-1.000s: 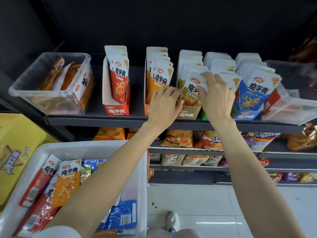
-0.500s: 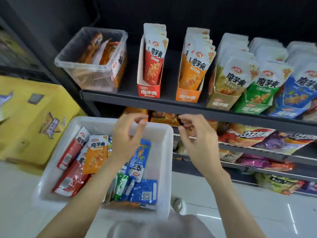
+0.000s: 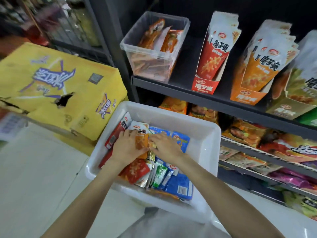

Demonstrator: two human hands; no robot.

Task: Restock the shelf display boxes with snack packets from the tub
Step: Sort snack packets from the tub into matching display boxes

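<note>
The white tub (image 3: pixel 202 129) stands below the shelf and holds several red, orange, blue and green snack packets. Both of my hands are down inside it. My left hand (image 3: pixel 127 148) lies flat over the red packets, its thumb at the lower edge of an orange packet (image 3: pixel 142 140). My right hand (image 3: pixel 167 146) rests with spread fingers on the blue packets (image 3: pixel 181 140), touching the orange packet's right side. On the shelf above stand a red display box (image 3: pixel 203 86), an orange display box (image 3: pixel 247 98) and a tan one (image 3: pixel 283 110), all with upright packets.
A clear plastic bin (image 3: pixel 154 54) with orange packets sits at the shelf's left end. A large yellow carton (image 3: pixel 51 83) stands left of the tub. Lower shelves (image 3: pixel 257 152) at the right hold bagged snacks. White floor tiles (image 3: pixel 34 177) spread to the left.
My hands left the tan display box on the shelf, came down over the tub and now lie on the packets inside it. My view swung down and left.
</note>
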